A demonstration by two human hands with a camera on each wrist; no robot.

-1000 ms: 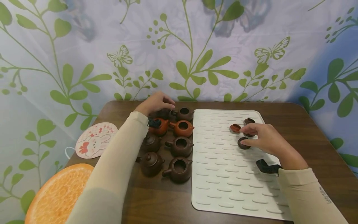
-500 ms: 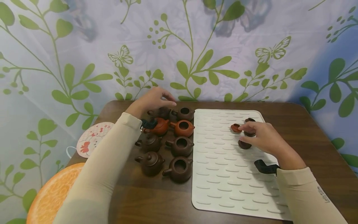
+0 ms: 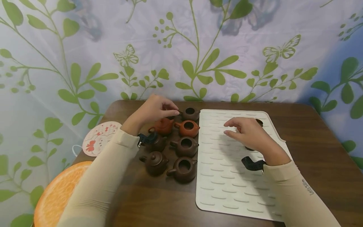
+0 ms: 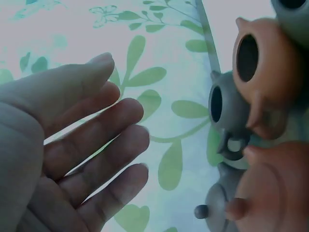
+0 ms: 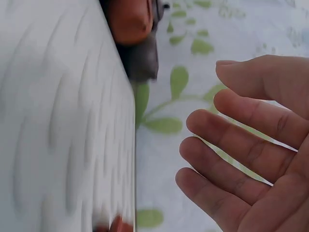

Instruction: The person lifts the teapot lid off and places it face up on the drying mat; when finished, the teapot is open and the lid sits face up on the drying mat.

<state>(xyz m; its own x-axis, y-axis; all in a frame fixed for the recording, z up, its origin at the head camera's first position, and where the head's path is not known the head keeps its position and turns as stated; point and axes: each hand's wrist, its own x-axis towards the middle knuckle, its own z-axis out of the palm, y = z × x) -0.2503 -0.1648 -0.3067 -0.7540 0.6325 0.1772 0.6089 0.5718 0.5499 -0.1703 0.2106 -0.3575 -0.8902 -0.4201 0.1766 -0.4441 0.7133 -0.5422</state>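
R hand [image 3: 249,132] shifted L over wht mat [image 3: 215,189], nearer teapots [image 3: 189,152].

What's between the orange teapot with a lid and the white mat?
The head view shows an open orange teapot between the lidded orange teapot and the white mat.

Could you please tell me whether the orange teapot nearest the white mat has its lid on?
No, the orange teapot nearest the white mat shows an uncovered, dark round opening on top.
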